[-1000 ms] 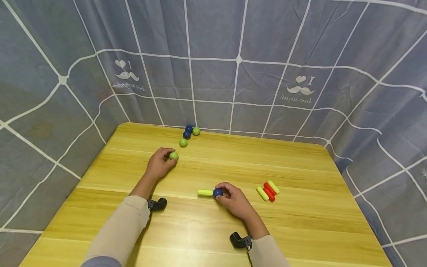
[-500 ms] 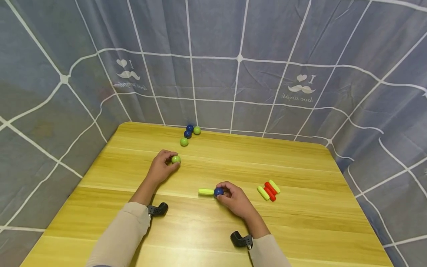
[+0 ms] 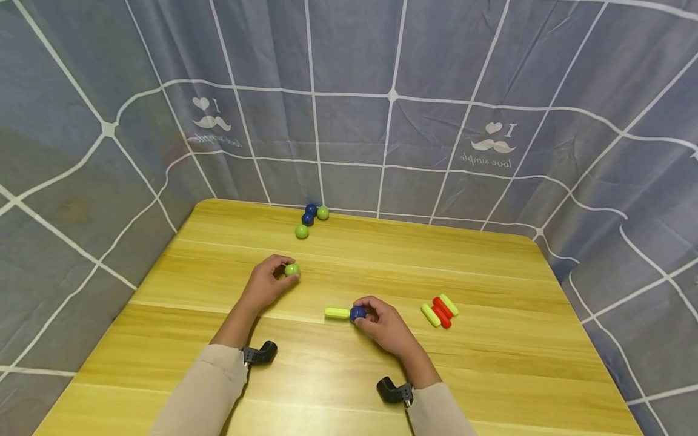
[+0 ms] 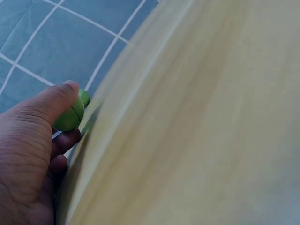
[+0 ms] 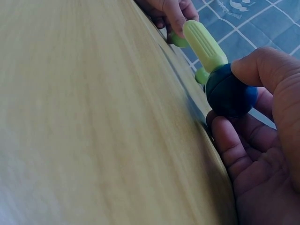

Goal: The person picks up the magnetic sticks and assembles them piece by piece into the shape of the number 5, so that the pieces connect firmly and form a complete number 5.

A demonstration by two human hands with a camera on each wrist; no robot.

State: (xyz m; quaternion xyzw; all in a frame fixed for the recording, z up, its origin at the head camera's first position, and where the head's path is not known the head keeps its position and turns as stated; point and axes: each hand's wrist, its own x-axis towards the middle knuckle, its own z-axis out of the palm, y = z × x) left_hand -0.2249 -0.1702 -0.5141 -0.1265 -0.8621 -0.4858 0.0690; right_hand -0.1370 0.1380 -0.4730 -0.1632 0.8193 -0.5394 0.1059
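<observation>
My left hand point(image 3: 265, 283) pinches a green ball point(image 3: 292, 269) between thumb and fingers, left of the table's middle. The left wrist view shows a seam line around this green ball point(image 4: 70, 117). My right hand point(image 3: 383, 327) grips a dark blue ball point(image 3: 357, 313) near the table's centre. A ribbed yellow-green stick point(image 3: 337, 313) is joined to the blue ball and points left, toward the left hand. In the right wrist view the stick point(image 5: 204, 45) runs straight out from the blue ball point(image 5: 229, 91). Part of each ball is hidden by the fingers.
Two blue balls point(image 3: 308, 219) and two green balls point(image 3: 302, 231) lie near the table's back edge. On the right, red sticks point(image 3: 442, 312) and yellow-green sticks point(image 3: 430, 315) lie side by side. A grey gridded curtain point(image 3: 349, 133) surrounds the wooden table point(image 3: 491, 363).
My left hand has carried the green ball toward the front and slightly right, away from the other balls. The right hand has stayed in place with the blue ball and stick.
</observation>
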